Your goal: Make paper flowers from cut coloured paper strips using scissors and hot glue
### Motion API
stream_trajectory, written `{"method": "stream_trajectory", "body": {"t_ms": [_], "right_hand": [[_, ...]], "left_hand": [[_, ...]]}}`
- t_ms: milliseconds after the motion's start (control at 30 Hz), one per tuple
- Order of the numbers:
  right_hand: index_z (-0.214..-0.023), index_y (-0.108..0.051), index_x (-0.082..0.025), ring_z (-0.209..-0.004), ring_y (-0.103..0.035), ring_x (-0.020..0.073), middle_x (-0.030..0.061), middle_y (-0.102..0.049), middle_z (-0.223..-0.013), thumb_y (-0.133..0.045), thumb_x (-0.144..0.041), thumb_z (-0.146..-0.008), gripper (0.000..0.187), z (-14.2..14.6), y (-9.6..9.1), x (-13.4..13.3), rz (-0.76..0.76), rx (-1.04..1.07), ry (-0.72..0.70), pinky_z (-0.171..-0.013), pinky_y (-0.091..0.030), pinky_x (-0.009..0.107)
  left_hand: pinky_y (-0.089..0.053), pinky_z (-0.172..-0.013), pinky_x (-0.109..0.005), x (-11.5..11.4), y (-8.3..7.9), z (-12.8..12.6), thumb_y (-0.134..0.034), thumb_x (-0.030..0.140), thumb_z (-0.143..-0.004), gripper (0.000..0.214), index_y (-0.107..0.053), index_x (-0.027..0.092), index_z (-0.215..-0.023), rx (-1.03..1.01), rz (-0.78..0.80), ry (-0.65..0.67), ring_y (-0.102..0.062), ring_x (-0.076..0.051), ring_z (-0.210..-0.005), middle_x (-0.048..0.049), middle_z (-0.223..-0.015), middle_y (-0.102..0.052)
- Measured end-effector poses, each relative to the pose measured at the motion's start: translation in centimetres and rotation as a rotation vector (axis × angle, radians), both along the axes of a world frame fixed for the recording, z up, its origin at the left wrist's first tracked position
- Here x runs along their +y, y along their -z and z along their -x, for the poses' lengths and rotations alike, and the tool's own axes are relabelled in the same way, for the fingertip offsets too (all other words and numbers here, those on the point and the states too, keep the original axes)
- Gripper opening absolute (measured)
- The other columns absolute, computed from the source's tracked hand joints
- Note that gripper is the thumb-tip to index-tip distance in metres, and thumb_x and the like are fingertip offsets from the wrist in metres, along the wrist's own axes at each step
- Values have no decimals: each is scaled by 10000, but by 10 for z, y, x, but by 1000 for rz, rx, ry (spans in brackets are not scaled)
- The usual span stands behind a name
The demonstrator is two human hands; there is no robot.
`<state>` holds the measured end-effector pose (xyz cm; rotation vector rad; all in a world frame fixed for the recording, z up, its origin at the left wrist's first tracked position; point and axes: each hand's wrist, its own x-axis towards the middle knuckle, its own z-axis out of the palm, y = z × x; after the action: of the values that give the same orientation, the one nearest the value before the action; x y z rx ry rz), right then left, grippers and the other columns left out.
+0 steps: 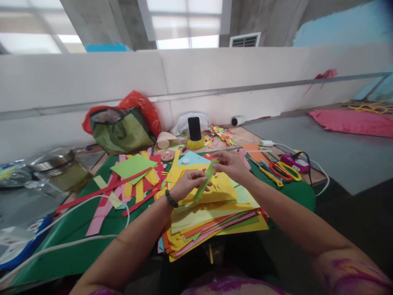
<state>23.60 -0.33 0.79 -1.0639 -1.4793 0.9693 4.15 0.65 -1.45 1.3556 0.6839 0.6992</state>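
Note:
Between my two hands is a green paper strip [205, 185], held at a slant above a stack of coloured paper [211, 217]. My left hand [190, 182], with a dark beaded bracelet on its wrist, pinches the strip near its middle. At the strip's upper end, the fingers of my right hand [229, 164] close on it. Yellow sheets lie on top of the stack just under both hands, with small paper scraps on them. Left of the stack, red, pink and yellow paper strips [139, 190] lie loose around a green sheet [135, 166].
Several scissors [278, 170] and a purple power adapter [296, 162] lie on the right. A phone [194, 128] leans upright on a yellow tape roll [195, 142] at the back. Behind left sits a green bag [123, 133]. A white cable [76, 243] crosses the green table cover [70, 223].

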Motion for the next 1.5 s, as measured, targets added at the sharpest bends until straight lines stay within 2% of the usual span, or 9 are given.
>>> {"method": "stream_trajectory", "body": {"t_ms": [300, 433, 667, 900, 1033, 1100, 1200, 1367, 1500], "right_hand": [[-874, -618, -162, -499, -592, 126, -53, -588, -524, -687, -313, -658, 272, 8, 15, 12, 121, -74, -84, -518, -465, 253], [-916, -615, -169, -521, -603, 146, -27, -628, -571, -661, -319, -718, 253, 10, 10, 11, -26, -223, -25, -508, -466, 262], [-929, -657, -209, -725, -704, 203, 54, -746, -839, -576, -271, -846, 132, 16, 5, -6, -414, -536, 132, -703, -551, 336], [-883, -628, -189, -666, -691, 200, 34, -711, -709, -675, -370, -781, 213, 0, 1, 18, -211, -262, 84, -647, -556, 338], [-961, -602, -194, -684, -683, 185, 23, -701, -731, -723, -457, -733, 369, -5, -4, 27, -108, -81, 72, -667, -563, 336], [-1033, -595, -205, -780, -683, 185, 45, -713, -868, -704, -461, -763, 387, -4, -5, 24, -183, -81, 100, -710, -567, 331], [-1002, -637, -212, -861, -665, 187, 64, -695, -959, -617, -335, -860, 189, 4, -3, 13, -413, -311, 120, -737, -562, 320], [-993, -681, -224, -952, -621, 215, 92, -680, -1031, -518, -140, -903, 204, 21, 7, -1, -801, -780, -75, -790, -545, 357], [-883, -694, -211, -854, -588, 216, 90, -703, -954, -537, -169, -914, 165, 27, 12, 3, -1010, -898, -42, -746, -536, 351]], "left_hand": [[-490, -609, -238, 3, 16, 8, -778, 496, -697, 483, -679, 98, -952, -30, 291, 114, -711, -189, -681, -143, -829, -753], [-509, -645, -252, 3, 14, 11, -700, 377, -800, 347, -669, 93, -996, -40, 400, 136, -722, -203, -716, -141, -811, -753], [-491, -618, -248, 4, 11, 12, -551, 270, -874, 246, -684, 110, -1004, -56, 477, 160, -721, -204, -745, -151, -882, -757], [-492, -605, -246, 4, 12, 15, -642, 351, -853, 260, -667, 108, -945, -50, 416, 226, -721, -205, -744, -159, -880, -753], [-506, -647, -264, 5, 8, 19, -670, 377, -841, 280, -668, 110, -925, -43, 353, 147, -715, -199, -763, -162, -930, -748], [-514, -689, -267, 6, 6, 19, -642, 367, -863, 263, -675, 115, -934, -101, 324, 37, -712, -199, -828, -157, -990, -742], [-517, -768, -280, 8, 6, 17, -592, 354, -891, 259, -679, 144, -1015, -218, 340, -83, -695, -208, -948, -131, -1085, -724], [-512, -810, -299, 6, 11, 10, -600, 376, -881, 233, -682, 186, -989, -321, 387, -147, -670, -173, -882, -57, -956, -727], [-507, -824, -313, 2, 13, 7, -626, 365, -864, 194, -681, 195, -940, -365, 423, -133, -642, -151, -853, -25, -919, -698]]}}
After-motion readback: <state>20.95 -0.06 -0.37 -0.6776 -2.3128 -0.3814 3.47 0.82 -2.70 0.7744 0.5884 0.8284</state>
